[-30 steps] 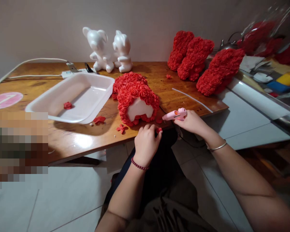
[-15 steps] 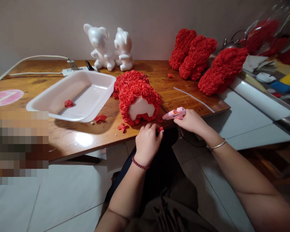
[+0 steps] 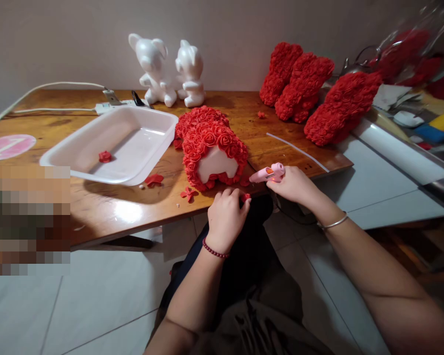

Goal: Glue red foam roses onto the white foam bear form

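Note:
Between the fingertips of my left hand (image 3: 227,217) is a small red foam rose (image 3: 245,197), held at the table's front edge. My right hand (image 3: 294,185) is wrapped round a pink glue gun (image 3: 270,173), whose nozzle points left towards the rose. Just beyond my hands, a bear covered in red roses (image 3: 210,133) lies on its back. Its base facing me shows a bare white patch (image 3: 218,165). Red petal pieces (image 3: 188,194) lie on the wood beside it.
A white plastic tub (image 3: 133,148) with one red rose (image 3: 104,157) stands left. Two white bear forms (image 3: 153,69) and a power strip (image 3: 114,106) are behind. Finished red bears (image 3: 303,86) lie at the back right, near a clear glue stick (image 3: 298,152).
Both hands keep their places, with the rose and the glue gun still held. The view has shifted very slightly; nothing else has visibly moved.

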Motion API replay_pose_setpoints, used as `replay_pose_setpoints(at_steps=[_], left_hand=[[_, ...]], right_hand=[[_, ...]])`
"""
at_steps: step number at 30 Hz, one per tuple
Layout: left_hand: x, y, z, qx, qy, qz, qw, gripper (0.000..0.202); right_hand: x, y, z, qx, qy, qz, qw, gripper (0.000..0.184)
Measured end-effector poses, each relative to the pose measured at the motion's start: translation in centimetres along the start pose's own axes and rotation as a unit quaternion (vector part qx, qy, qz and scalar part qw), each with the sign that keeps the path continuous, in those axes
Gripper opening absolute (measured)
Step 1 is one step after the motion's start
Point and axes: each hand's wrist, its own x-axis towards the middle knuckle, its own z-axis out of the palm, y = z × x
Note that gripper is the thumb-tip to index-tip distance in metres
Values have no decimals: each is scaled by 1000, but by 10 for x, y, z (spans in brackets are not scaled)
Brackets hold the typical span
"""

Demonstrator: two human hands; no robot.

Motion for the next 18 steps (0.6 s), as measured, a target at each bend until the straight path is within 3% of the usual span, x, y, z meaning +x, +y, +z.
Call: replay_pose_setpoints(at_steps=[9,13,18], left_hand=[[1,-2,4,0,27,8,1000,20],[2,-3,7,-23,61,52,997,17],[3,-2,10,-17,40,94,995,19]], right_hand=[[-2,-2,-3,-13,-3,-9,1000,18],[-3,2,-2,-12,1,-13,1000,19],[-1,8,2,-23,-1,-11,1000,19]])
